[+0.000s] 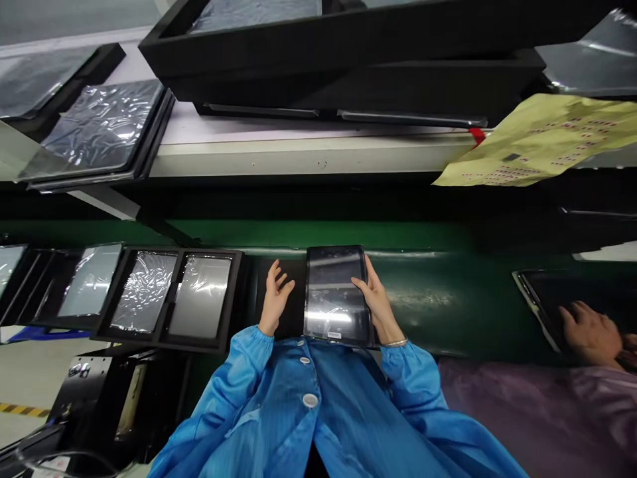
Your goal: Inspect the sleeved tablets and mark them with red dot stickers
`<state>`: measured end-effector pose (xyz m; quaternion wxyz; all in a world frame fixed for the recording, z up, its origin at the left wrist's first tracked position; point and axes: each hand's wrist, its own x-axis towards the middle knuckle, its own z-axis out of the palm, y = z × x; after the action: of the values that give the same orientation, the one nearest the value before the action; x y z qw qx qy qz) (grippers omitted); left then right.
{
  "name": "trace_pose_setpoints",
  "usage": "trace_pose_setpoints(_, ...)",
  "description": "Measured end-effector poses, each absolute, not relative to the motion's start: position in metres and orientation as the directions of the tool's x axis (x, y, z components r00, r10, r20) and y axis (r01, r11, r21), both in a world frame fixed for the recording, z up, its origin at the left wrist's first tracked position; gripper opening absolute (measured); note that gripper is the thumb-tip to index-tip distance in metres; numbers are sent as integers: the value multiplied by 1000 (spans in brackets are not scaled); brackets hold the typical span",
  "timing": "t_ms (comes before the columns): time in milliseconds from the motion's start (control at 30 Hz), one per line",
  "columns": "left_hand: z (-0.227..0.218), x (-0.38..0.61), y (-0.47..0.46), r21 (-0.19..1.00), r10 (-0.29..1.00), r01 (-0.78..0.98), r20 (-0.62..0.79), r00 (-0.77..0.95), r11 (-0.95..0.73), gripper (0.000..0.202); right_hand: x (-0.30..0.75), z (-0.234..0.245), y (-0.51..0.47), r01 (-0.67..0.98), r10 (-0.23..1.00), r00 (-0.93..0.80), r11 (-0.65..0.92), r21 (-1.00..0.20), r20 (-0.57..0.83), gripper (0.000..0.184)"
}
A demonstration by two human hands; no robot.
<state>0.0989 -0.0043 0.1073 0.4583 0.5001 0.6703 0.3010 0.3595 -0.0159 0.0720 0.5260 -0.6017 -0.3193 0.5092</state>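
A dark, glossy flat screen panel [334,292] stands in front of my chest, with a small white label near its lower edge. My right hand [377,299] grips its right edge, the thumb lying over the front face. Off to the panel's left, my left hand [277,295] is raised with fingers apart and touches nothing that I can see. Below and behind that hand lies a black foam pad [293,318], partly covered by the panel.
Left on the green bench [423,292] is a black foam tray [172,297] with two film-covered panels. A shelf [298,159] above carries stacked black trays [348,79] and wrapped panels [104,126]. A yellow printed sheet [542,143] hangs at right. A co-worker's hand [592,332] rests on another panel.
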Motion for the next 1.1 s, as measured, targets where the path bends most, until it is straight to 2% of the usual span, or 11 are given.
trace_pose_setpoints(100,48,70,-7,729,905,536,-344,-250,425,72,373,16,-16,-133,879,343,-304,-943,-331,99)
trace_pose_setpoints(200,15,46,-19,598,866,627,-375,-331,499,81,386,-18,-24,-87,859,343,-375,-923,-381,94)
trace_pose_setpoints(300,2,39,-34,485,833,689,-430,-349,539,87,396,-36,-28,10,862,307,-427,-904,-404,85)
trace_pose_setpoints(367,-2,45,-38,428,809,710,-470,-353,559,88,399,-41,-27,109,867,306,-441,-891,-392,86)
trace_pose_setpoints(500,-3,73,-32,368,757,723,-568,-323,584,86,399,-40,-30,344,882,349,-435,-832,-317,81)
trace_pose_setpoints(600,1,108,-21,415,752,750,-639,-162,515,97,402,-41,-43,567,907,390,-375,-734,-162,71)
trace_pose_setpoints(733,14,168,-6,552,660,753,-720,214,358,111,403,-53,-54,857,976,214,-176,-484,24,63)
trace_pose_setpoints(800,23,197,5,648,581,707,-703,411,285,100,398,-61,-53,907,990,139,-121,-404,14,59)
trace_pose_setpoints(867,34,215,22,732,541,643,-643,543,226,76,388,-67,-50,934,997,76,-80,-349,-24,58)
trace_pose_setpoints(967,53,206,62,795,603,584,-550,578,165,42,367,-74,-47,946,997,24,-48,-320,-77,61)
trace_pose_setpoints(1100,80,105,148,784,815,593,-457,355,181,29,335,-89,-49,939,987,42,-92,-330,-155,68)
